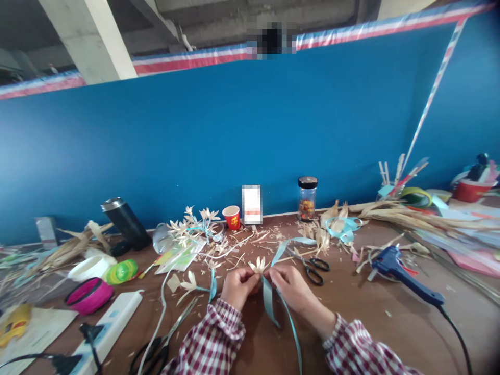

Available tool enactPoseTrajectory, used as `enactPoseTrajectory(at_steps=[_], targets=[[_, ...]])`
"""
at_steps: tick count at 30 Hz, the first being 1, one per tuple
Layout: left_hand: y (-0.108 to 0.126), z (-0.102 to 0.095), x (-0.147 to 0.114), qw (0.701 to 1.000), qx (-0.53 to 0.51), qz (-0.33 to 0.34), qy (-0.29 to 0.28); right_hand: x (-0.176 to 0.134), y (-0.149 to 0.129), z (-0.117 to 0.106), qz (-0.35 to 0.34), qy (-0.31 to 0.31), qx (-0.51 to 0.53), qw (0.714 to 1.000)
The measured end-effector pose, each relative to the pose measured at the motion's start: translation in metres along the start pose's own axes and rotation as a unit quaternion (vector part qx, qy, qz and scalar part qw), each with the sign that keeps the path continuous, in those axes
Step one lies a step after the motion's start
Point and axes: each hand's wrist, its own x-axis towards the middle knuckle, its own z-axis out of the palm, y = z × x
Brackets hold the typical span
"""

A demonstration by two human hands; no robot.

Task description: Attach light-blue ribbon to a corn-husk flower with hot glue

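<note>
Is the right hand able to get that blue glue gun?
Probably yes: mostly bare table lies between the right hand and blue glue gun. But that hand seems busy with blue ribbon and may need freeing first.

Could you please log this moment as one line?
left grip: pinching pale flower | right grip: pinching blue ribbon beside it | right side: scissors, blue glue gun | behind: red cup, lidded jar

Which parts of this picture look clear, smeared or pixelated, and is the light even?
Head view, middle: flower and fingers fairly clear; head view, sides: yellow thing and red tub smeared; head view, centre and top: white thing and dark patch pixelated; head view, overall: light uneven, ceiling dimmer than wall; head view, left: flask slanted, perhaps by the lens.
</note>
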Motion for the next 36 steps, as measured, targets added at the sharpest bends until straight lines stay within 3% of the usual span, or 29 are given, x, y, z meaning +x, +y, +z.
enactPoseTrajectory(at_steps=[7, 12, 19, 28, 36], targets=[[0.014, 0.001, -0.007, 0.999, -0.024, -0.009, -0.037, 0.007, 0.009, 0.005, 0.074, -0.037, 0.197, 0.977], [0.013, 0.001, -0.007, 0.999, -0.013, -0.009, -0.046, 0.009, 0.013, 0.007, 0.083, -0.045, 0.249, 0.964], [0.009, 0.000, -0.006, 0.998, 0.000, 0.004, -0.064, 0.008, 0.012, 0.006, 0.078, -0.054, 0.245, 0.965], [0.013, 0.002, -0.009, 0.998, 0.003, 0.011, -0.061, 0.009, 0.019, 0.006, 0.016, -0.043, 0.170, 0.984], [0.015, 0.002, -0.011, 0.998, 0.006, 0.016, -0.068, 0.008, 0.023, 0.008, 0.022, -0.044, 0.150, 0.987]])
